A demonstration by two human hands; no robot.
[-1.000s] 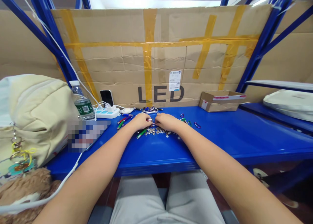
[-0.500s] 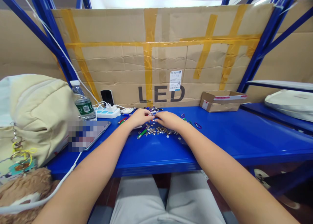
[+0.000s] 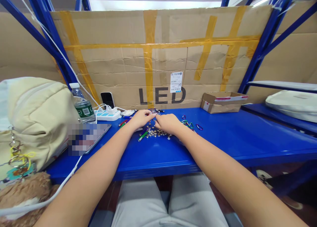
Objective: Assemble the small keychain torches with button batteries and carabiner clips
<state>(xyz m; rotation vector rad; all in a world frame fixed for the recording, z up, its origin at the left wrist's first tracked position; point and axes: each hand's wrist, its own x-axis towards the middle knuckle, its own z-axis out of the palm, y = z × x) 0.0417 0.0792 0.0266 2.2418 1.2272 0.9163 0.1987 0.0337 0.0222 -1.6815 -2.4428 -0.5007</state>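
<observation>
My left hand (image 3: 140, 118) and my right hand (image 3: 167, 123) rest close together on the blue shelf (image 3: 223, 137), fingers curled over a heap of small silver button cells (image 3: 155, 133). Both hands are closed in a pinch; what they hold is too small to make out. Small coloured pen-like tubes (image 3: 142, 135) lie beside and behind the heap, green and red ones at the left. Several coloured carabiner clips (image 3: 190, 124) lie just right of my right hand.
A cream bag (image 3: 32, 118), a water bottle (image 3: 83, 104), a power strip (image 3: 107, 114) with a phone (image 3: 107, 98) and a tablet (image 3: 86, 137) stand at the left. A low cardboard box (image 3: 223, 101) sits at the back right. A taped cardboard wall marked LED (image 3: 160, 55) closes the back.
Both hands have shifted slightly away from me over the heap, and the fingers have reworked their pinch. The view has dipped a little. Nothing else moved.
</observation>
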